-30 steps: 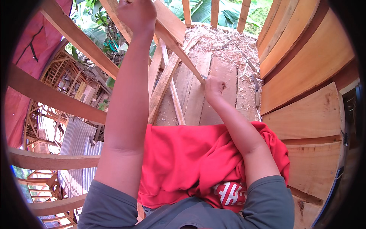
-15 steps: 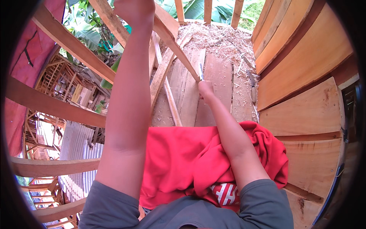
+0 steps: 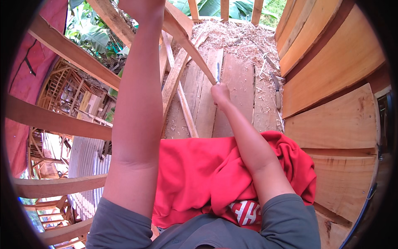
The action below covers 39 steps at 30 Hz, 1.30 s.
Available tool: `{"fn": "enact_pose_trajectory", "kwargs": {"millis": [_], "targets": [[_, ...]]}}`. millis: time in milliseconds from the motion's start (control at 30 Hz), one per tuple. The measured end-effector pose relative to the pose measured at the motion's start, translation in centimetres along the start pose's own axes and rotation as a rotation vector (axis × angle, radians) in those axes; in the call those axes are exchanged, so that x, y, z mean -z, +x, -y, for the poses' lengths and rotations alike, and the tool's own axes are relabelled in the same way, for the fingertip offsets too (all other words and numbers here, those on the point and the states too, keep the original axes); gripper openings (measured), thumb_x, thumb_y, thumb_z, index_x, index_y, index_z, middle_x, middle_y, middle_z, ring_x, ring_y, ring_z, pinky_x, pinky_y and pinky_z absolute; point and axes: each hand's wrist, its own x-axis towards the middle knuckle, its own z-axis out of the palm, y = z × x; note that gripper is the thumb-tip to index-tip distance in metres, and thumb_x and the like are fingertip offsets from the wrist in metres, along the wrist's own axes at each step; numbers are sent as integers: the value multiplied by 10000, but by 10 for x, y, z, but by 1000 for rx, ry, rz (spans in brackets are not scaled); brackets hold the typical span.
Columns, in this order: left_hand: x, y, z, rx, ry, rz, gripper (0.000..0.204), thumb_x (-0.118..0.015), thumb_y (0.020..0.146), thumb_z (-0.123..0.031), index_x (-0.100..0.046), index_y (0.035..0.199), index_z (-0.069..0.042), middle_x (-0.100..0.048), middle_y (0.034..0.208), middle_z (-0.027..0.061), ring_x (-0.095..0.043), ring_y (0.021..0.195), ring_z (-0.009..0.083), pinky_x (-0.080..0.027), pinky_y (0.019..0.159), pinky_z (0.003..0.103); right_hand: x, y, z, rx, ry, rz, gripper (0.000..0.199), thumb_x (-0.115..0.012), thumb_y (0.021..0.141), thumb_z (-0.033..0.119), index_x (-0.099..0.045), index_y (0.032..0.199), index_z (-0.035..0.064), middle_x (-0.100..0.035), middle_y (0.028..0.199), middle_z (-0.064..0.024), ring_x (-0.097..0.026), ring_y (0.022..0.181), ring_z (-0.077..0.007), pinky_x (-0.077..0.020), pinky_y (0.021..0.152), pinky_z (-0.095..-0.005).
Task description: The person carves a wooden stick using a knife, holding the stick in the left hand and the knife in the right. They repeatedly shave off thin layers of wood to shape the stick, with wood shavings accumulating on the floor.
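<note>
My right hand (image 3: 220, 92) is closed round the handle of a knife. Its pale blade (image 3: 218, 71) points away from me, right beside the lower end of a long wooden strip (image 3: 191, 49). The strip slants down from the upper left toward that hand. My left arm reaches up to the top edge, where only part of my left hand (image 3: 143, 6) shows, near the strip's upper end. The left fingers are cut off by the frame, so their grip cannot be seen. A red garment (image 3: 195, 174) lies across my lap.
Wood shavings (image 3: 232, 39) cover the far floorboards (image 3: 238, 108). Another knife (image 3: 277, 93) lies by the plank wall (image 3: 331, 79) on the right. Loose wooden pieces (image 3: 174, 79) rest left of the strip. Open slats (image 3: 62, 118) and a drop with corrugated sheeting (image 3: 85, 166) are at the left.
My right hand and the knife have shifted slightly left, and more of the blade shows beside the strip. The view has moved a little; my left arm stays raised.
</note>
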Motion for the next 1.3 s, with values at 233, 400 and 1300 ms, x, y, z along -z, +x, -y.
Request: {"fn": "enact_pose_trajectory", "kwargs": {"millis": [233,400,1300], "targets": [[-7,-10,-10,22,-174,99,531,-472,906,-422,-618,816,80,-632,763,257,-618,783,383,-449,779,465,7,12,-10,83,-202,6,495,-469,944,368,-662,1042,-77,-659,1015,-325,-646,1000,-449,-488,907,-477],[-12,-9,-10,9,-147,76,542,-471,904,-431,-614,826,86,-633,778,269,-619,790,389,-448,783,471,4,19,-16,67,-182,-23,534,-490,934,424,-689,980,-69,-668,999,-317,-650,1003,-440,-498,891,-475],[-13,-15,-25,36,-246,85,503,-507,876,-387,-581,757,97,-614,701,245,-607,704,364,-448,735,474,6,14,2,-316,336,172,432,-413,948,473,-408,722,104,-344,556,7,-296,407,-114,-224,356,-305]]}}
